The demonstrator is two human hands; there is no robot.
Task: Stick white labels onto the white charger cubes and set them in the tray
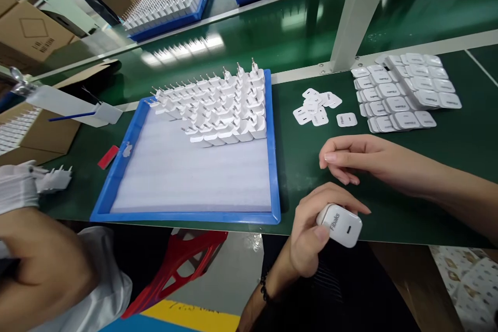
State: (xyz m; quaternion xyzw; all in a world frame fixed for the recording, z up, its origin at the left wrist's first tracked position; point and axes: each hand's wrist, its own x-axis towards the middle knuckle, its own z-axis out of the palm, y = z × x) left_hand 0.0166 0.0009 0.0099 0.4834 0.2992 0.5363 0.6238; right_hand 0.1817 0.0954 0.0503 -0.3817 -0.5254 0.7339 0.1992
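Observation:
My left hand (pixel 311 231) is closed around a white plug charger (pixel 344 225), fingers over its top and thumb at its near side. The charger's printed face, with a dark slot, points toward me. Just above it my right hand (pixel 350 158) hovers over the green table, thumb against the index finger and the other fingers curled; I see nothing in it. Beyond that hand lie a single white printed face piece (pixel 346 120), a loose pile of such pieces (pixel 313 106) and stacked rows of them (pixel 397 93).
Left of my hands is a blue tray (pixel 275 166) with rows of white chargers (pixel 225 98), pins up. More filled trays (pixel 167 10) stand behind a metal post (pixel 358 15). A co-worker's gloved hand (pixel 17 187) is at far left, near a red piece (pixel 108 157).

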